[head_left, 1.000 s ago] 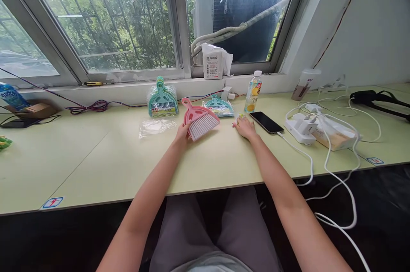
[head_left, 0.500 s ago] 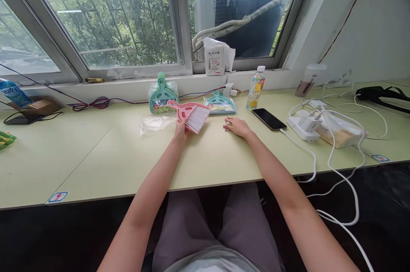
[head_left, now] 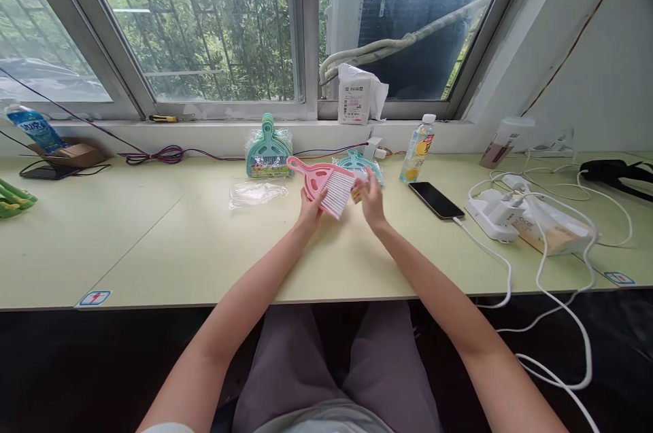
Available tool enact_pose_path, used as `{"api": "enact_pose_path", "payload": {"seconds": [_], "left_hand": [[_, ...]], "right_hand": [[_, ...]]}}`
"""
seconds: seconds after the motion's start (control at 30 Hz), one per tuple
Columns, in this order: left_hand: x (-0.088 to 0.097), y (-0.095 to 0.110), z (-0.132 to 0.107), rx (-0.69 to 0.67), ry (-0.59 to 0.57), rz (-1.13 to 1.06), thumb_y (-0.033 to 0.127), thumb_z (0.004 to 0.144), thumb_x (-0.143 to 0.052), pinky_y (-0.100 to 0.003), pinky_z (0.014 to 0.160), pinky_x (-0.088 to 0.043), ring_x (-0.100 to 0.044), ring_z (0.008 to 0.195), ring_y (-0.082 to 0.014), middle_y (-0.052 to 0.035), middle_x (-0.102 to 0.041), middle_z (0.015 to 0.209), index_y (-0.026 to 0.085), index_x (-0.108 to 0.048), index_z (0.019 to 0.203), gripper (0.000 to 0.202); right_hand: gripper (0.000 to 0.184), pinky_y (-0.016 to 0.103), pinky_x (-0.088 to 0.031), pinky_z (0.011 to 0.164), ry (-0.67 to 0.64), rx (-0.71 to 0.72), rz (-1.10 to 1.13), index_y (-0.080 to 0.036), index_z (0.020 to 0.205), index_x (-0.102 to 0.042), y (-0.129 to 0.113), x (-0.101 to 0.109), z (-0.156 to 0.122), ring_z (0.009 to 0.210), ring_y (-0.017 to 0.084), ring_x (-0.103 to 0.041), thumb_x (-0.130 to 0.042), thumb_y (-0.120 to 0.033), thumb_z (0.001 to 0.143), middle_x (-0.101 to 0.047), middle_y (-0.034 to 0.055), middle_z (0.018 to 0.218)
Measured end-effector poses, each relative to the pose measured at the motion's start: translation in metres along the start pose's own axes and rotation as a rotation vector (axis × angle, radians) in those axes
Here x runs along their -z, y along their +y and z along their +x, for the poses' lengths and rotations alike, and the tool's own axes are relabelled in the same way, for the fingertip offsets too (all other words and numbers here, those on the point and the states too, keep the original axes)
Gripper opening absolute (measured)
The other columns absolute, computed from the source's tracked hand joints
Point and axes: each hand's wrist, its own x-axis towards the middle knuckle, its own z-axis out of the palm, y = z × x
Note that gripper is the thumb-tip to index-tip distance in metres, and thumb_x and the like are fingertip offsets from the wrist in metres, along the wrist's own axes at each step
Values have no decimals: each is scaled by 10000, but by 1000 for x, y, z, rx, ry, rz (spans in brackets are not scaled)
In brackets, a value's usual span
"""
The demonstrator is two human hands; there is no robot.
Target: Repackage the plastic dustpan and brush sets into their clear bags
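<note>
My left hand (head_left: 310, 211) grips a pink hand brush (head_left: 326, 183) with white bristles, held above the table with its looped handle to the upper left. Its bristles face down to the right. Closed by the bristle end, my right hand (head_left: 373, 200) pinches a small item (head_left: 356, 193) with a coloured print, too small to name. Behind the hands, a teal brush (head_left: 353, 161) in clear wrapping is partly hidden. More teal brush-and-dustpan pieces (head_left: 268, 151), in plastic, lean against the wall. A crumpled clear bag (head_left: 258, 194) lies left of my left hand.
Right of my hands are a drink bottle (head_left: 417, 149), a black phone (head_left: 436, 200) on a cable, and a white power strip (head_left: 492, 215) with trailing cords. A tissue pack (head_left: 356, 96) stands on the sill. Bundled wires (head_left: 158, 153) lie along the wall.
My right hand has lifted from the table and moved up beside the bristles with the small item. My left hand has shifted slightly right with the brush. The view has moved a little.
</note>
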Motion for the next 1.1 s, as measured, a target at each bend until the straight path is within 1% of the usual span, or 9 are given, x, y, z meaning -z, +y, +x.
{"api": "enact_pose_path", "payload": {"seconds": [0.13,0.23,0.4,0.57,0.7,0.8,0.87,0.97,1.1], "left_hand": [[-4,1,-6,29,-58,52,219,651,-830,-419,1026,-456,-586,1161,-234,-78,-596,1244,230,-469,1191,650],[-3,2,-7,55,-79,76,221,640,-834,-428,1045,-437,-576,1179,-242,-84,-595,1252,229,-454,1198,675],[-5,4,-10,64,-98,102,151,613,-827,-440,1041,-445,-545,1221,-268,-98,-568,1304,224,-447,1212,713],[-3,7,-9,64,-92,128,32,555,-768,-452,1022,-460,-559,1199,-268,-84,-574,1295,238,-449,1236,781],[-3,8,-7,41,-109,91,-21,528,-689,-429,995,-485,-570,1178,-261,-59,-588,1278,260,-441,1272,833],[-4,10,-7,48,-134,68,-29,531,-656,-425,981,-496,-579,1160,-253,-45,-588,1284,286,-424,1305,867],[-6,11,-9,57,-151,59,-20,537,-650,-434,985,-492,-584,1152,-255,-46,-592,1279,282,-423,1312,862],[-6,12,-10,62,-178,46,11,555,-654,-458,997,-478,-586,1149,-265,-55,-601,1266,264,-429,1311,827],[-4,16,-9,41,-191,50,38,571,-649,-492,1020,-448,-574,1169,-283,-72,-614,1246,234,-459,1286,765]], "right_hand": [[824,555,-31,1171,-224,7,-204,-215,1491,-298,0,-37,-24,1486,288,-16,-334,-732,851,-130,105,1605],[867,583,67,1148,-290,-114,-145,-244,1536,-141,1,-43,-28,1480,260,99,-182,-771,849,-25,69,1617],[795,535,213,1116,-335,-70,-51,-323,1535,-106,-9,-30,-23,1488,210,48,-84,-748,863,-143,1,1606],[675,528,234,1108,-395,83,-89,-308,1518,-210,-9,-29,-23,1487,221,-73,-159,-638,931,-248,14,1579],[628,520,80,1177,-94,85,-47,-309,1506,-212,0,-23,-16,1486,203,-77,-384,-477,926,-186,8,1598],[755,482,-207,1181,98,-131,133,-306,1490,-203,9,-11,-6,1454,219,-225,-569,-358,832,-197,41,1594],[691,467,-383,1100,9,-316,327,-299,1429,-306,14,-5,-1,1338,226,-444,-607,-299,808,-402,64,1497],[380,434,-521,969,-192,-478,558,-237,1189,-526,17,-2,2,1067,212,-654,-613,-240,820,-670,61,1187],[180,378,-579,872,-259,-504,673,-208,1000,-582,11,-6,-3,898,182,-707,-638,-212,829,-722,50,1046]]}}
